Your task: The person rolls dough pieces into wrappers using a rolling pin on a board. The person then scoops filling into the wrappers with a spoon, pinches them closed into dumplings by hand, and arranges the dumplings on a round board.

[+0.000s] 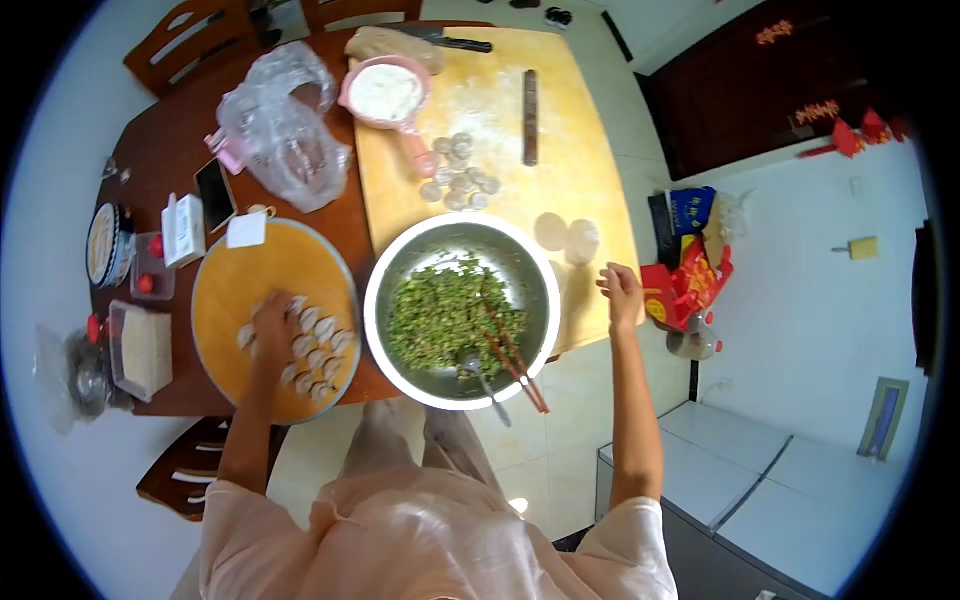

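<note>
My left hand reaches down among pale, folded dumplings on a round, orange-yellow board. Its fingers are drawn together on a dumpling, mostly covered by the hand. My right hand hovers at the right edge of the wooden board, fingers loosely bent and apart, holding nothing. Just left of it lie two round dumpling wrappers. Between my hands stands a steel bowl of chopped green filling. A spoon and red-brown chopsticks lean in it, handles over the near rim.
Small dough pieces, a dark rolling pin, a pink-handled flour scoop and a knife lie on the wooden board. Plastic bags, a phone and a plastic container occupy the table's left side.
</note>
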The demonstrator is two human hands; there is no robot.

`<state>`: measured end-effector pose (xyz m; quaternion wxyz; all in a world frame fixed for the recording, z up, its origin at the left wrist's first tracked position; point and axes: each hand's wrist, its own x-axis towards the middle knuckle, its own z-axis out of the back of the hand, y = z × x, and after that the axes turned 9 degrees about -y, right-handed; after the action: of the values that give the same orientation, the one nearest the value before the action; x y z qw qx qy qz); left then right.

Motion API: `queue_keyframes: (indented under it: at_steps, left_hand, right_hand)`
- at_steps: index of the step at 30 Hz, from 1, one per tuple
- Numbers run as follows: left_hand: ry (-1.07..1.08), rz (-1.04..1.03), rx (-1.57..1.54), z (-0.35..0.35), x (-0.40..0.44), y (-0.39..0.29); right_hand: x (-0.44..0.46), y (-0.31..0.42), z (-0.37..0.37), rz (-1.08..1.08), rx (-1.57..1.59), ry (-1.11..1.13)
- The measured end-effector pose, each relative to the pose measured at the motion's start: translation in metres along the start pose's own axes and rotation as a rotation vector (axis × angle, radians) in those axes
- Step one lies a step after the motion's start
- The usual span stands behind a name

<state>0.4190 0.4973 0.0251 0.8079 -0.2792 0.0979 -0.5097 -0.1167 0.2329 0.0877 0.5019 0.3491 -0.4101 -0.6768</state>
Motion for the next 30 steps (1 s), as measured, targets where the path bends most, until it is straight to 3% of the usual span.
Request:
queue_keyframes:
  at_steps: [3,4,7,9,13,16,19,22,25,30]
  left_hand:
    - [0.059,0.093,0.031,0.011,0.006,-0.021]
    - [-0.019,-0.057,0.073,0.008,0.007,-0.017]
    - [-0.126,0.13,-0.143,0.008,0.01,-0.034]
    - [-0.14,0.105,-0.177,0.014,0.015,-0.055]
    - [-0.091,0.063,-0.283,0.018,0.024,-0.099]
    - [-0.081,0.044,-0.357,0.019,0.031,-0.145]
    - [-0.106,-0.063,-0.436,0.018,0.034,-0.178]
    - [-0.082,-0.218,-0.416,0.011,0.041,-0.194]
    - [-0.078,-0.318,-0.443,0.007,0.048,-0.216]
    - [0.056,-0.419,-0.433,-0.005,0.056,-0.266]
  right_hand:
    - [0.05,-0.045,-0.015,0.175,-0.28,-0.075]
    - [0.059,-0.049,-0.022,0.242,-0.336,-0.078]
    - [0.089,-0.056,-0.043,0.396,-0.524,-0.088]
    - [0.104,-0.051,-0.054,0.475,-0.655,-0.062]
    - [0.118,-0.023,-0.065,0.237,-0.822,0.096]
    - [0.124,-0.012,-0.067,0.183,-0.974,0.239]
    - [0.113,-0.008,-0.063,0.592,-1.081,0.138]
    - [0.099,0.001,-0.043,1.046,-0.858,0.171]
    - [0.082,0.042,-0.02,1.068,-0.663,0.099]
    - [0.009,0.127,-0.006,0.811,-0.602,0.428]
